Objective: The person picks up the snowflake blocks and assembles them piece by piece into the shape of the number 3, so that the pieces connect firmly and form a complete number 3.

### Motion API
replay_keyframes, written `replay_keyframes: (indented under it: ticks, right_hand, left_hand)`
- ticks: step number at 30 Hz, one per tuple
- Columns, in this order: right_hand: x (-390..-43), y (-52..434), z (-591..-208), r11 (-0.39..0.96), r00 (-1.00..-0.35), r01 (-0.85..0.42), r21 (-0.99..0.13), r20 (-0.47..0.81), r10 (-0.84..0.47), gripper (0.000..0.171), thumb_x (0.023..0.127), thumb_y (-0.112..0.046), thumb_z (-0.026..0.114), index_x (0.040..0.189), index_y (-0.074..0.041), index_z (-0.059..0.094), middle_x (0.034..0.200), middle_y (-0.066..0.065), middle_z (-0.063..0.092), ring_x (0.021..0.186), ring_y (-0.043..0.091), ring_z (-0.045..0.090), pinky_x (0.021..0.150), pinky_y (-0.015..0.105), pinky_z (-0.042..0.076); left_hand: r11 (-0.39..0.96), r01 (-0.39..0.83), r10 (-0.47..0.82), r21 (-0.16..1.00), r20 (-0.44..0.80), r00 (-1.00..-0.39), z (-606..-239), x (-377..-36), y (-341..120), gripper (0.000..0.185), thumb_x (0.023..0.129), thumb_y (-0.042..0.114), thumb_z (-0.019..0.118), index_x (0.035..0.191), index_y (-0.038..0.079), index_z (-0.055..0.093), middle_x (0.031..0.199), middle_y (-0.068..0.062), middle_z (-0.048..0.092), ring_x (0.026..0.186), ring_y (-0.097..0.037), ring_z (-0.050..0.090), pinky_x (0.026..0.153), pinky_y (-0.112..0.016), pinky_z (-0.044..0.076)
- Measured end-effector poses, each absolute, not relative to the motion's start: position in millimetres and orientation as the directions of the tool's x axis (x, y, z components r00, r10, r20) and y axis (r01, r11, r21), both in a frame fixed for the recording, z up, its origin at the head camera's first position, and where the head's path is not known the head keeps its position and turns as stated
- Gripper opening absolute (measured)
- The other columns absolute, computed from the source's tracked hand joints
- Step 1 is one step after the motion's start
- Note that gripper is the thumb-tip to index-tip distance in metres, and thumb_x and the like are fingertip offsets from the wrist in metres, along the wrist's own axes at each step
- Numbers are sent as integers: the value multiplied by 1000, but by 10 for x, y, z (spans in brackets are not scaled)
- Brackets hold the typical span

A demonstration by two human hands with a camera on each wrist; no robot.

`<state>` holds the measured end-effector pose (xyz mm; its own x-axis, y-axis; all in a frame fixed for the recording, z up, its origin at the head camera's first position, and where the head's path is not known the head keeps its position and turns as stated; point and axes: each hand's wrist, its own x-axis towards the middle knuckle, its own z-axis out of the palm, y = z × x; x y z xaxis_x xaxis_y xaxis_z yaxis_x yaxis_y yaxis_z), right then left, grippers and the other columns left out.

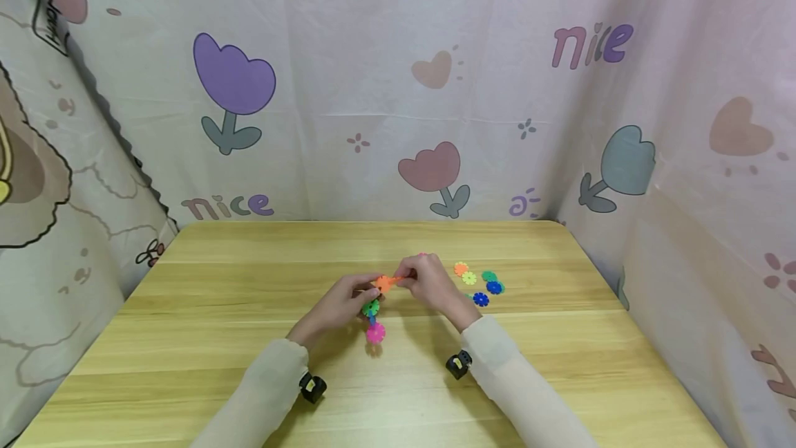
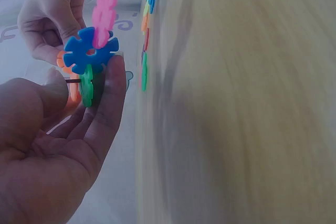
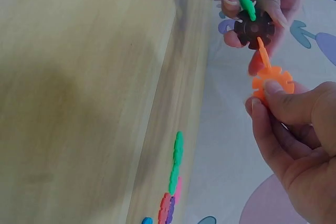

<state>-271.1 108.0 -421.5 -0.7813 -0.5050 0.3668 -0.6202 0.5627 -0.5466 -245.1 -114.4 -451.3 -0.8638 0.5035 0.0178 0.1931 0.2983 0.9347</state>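
Orange disc (image 3: pixel 271 81) pinched in the right hand (image 1: pixel 429 282), meeting the snowflake chain (image 1: pixel 373 313) gripped by the left hand (image 1: pixel 338 306) mid-bench (image 1: pixel 218 337); loose discs (image 1: pixel 479 282) sit at 3 o'clock.

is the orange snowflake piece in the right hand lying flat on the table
No, the right hand pinches the orange piece up in the air, joined to the chain that the left hand holds.
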Motion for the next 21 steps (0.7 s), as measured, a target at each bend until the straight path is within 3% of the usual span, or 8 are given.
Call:
replay_keyframes:
  ticks: [6, 10, 17, 21]
  right_hand:
    - [-2703, 1068, -4186, 583, -751, -660, -474, 389, -534, 15, 84, 10, 77, 80, -4, 78, 78, 8, 77, 67, 11, 65, 63, 16, 53]
    - [-2694, 1074, -4160, 558, -730, -682, -474, 383, -567, 14, 85, 10, 77, 81, -3, 78, 79, 8, 77, 68, 12, 67, 65, 16, 54]
    - [-2710, 1124, -4161, 500, -722, -678, -539, 361, -590, 8, 87, 3, 79, 88, -5, 78, 83, 9, 77, 71, 9, 68, 67, 14, 55]
    - [-2718, 1154, -4189, 490, -726, -669, -559, 346, -594, 8, 87, 2, 79, 91, -5, 78, 88, 10, 78, 74, 11, 71, 69, 15, 57]
  left_hand:
    - [293, 211, 517, 932, 31, -855, -4494, -2458, -1118, 39, 109, 8, 48, 147, 2, 54, 110, -28, 69, 81, -15, 62, 68, -32, 60]
    - [295, 207, 520, 933, 24, -854, -4477, -2447, -1126, 39, 109, 8, 48, 148, 3, 53, 112, -28, 70, 83, -17, 64, 70, -32, 61]
    - [295, 132, 496, 946, -34, -868, -4444, -2449, -1137, 41, 107, 25, 58, 144, 7, 53, 127, -24, 66, 88, -21, 69, 70, -38, 62]
    - [312, 110, 461, 944, -49, -886, -4465, -2465, -1123, 41, 105, 30, 61, 139, 8, 57, 122, -23, 70, 81, -19, 67, 64, -37, 62]
